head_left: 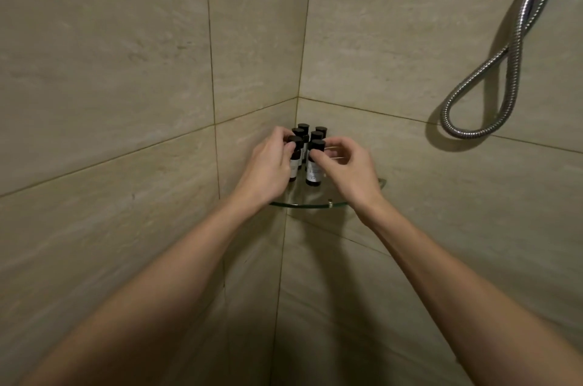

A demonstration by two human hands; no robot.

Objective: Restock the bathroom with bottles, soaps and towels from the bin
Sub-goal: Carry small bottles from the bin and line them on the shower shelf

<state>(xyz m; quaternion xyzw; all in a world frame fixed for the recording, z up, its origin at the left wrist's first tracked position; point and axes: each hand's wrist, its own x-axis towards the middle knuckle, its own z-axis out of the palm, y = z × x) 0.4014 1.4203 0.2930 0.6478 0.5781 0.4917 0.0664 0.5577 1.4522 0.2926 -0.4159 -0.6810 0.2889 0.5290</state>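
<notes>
Several small dark bottles with black caps and pale labels stand upright in a cluster on a glass corner shelf [310, 204] fixed in the tiled shower corner. My left hand [268, 164] grips the front left bottle [295, 161] with fingers curled round its side. My right hand [345, 169] pinches the front right bottle [315, 172] near its neck, below the cap. Further bottles [316, 135] stand behind them against the corner. Both front bottles rest on the shelf.
Beige stone tile walls [126, 70] meet in the corner behind the shelf. A metal shower hose [492, 101] hangs in a loop on the right wall, well away from the shelf. A small metal bracket [330, 203] holds the shelf's front rim.
</notes>
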